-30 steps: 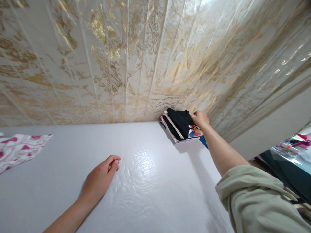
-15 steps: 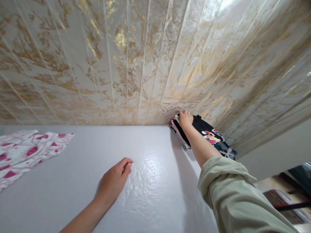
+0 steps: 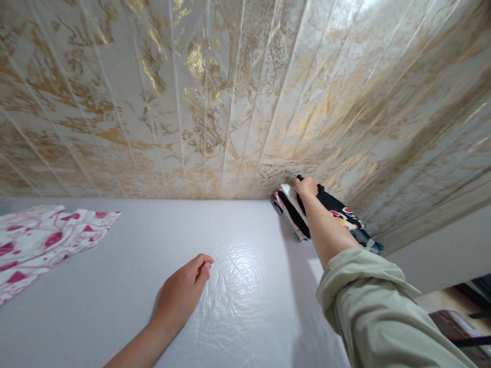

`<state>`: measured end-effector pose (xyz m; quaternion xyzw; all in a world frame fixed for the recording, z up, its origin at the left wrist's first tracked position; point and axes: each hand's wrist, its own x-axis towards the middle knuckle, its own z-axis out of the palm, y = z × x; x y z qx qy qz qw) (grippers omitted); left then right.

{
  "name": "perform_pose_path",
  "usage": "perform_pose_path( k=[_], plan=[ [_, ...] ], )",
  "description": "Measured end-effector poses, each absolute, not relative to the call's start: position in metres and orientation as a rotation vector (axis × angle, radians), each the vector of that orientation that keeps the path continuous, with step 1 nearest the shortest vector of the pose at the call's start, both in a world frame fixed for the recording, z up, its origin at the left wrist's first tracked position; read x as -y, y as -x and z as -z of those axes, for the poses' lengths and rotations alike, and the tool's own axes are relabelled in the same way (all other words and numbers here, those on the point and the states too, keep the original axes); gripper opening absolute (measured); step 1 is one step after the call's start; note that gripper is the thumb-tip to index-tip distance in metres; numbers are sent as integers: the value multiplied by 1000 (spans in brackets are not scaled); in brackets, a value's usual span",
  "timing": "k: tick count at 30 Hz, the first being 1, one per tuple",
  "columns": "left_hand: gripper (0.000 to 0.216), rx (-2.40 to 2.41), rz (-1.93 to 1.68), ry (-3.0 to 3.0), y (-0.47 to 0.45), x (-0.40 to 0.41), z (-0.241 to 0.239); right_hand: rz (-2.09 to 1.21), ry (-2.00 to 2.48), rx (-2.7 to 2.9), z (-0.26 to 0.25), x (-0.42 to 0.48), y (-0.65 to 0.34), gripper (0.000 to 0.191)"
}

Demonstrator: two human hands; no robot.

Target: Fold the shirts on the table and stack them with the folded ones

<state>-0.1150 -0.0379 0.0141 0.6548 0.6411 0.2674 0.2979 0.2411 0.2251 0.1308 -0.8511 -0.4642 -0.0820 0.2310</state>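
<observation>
At the far right of the white surface, my right hand (image 3: pixel 306 188) is closed on the upper edge of a folded black T-shirt (image 3: pixel 329 200) with a colourful print. That T-shirt tops a stack of folded clothes (image 3: pixel 290 209) in black, white and pink layers, standing by the wall. My right forearm hides part of the stack. My left hand (image 3: pixel 184 286) rests low over the middle of the surface, fingers curled together, and nothing shows in them. It touches none of the clothes.
A white garment with pink-red print (image 3: pixel 57 237) lies spread at the left on the glossy white surface (image 3: pixel 245 306). Gold-patterned wall covering (image 3: pixel 199 112) rises behind and at the right. Beyond the right edge is a partly seen reddish item (image 3: pixel 456 327).
My right hand has drawn the T-shirt's upper edge slightly right, so more of the white layer beneath shows. The left hand stays closed in about the same place; the view has shifted slightly.
</observation>
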Motion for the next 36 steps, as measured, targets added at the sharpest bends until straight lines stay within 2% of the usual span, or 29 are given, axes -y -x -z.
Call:
perform_pose_path(
  k=[7, 12, 17, 22, 25, 30, 34, 36],
  plan=[
    [31, -1712, -702, -1769, 116, 38, -11, 244, 2323, 1337, -132, -234, -240, 45],
    [32, -1722, -689, -1760, 116, 35, -10, 154, 2295, 1594, -120, -230, -229, 43],
    [32, -1683, -703, -1751, 118, 35, -8, 228, 2240, 1692, -112, -214, -237, 45],
    [33, -1669, -719, -1761, 119, 34, -7, 56, 2153, 1832, -121, -192, -280, 40],
    [32, -1660, -733, -1779, 120, 33, -7, 98, 2158, 1727, -129, -174, -317, 44],
    [33, -1683, -750, -1803, 119, 33, -10, 51, 2297, 1539, -128, -134, -370, 36],
    [34, -1686, -745, -1814, 119, 33, -12, 140, 2343, 1302, -122, -107, -398, 46],
    [35, -1679, -752, -1824, 119, 33, -11, 109, 2355, 1225, -119, -97, -408, 41]
  ],
)
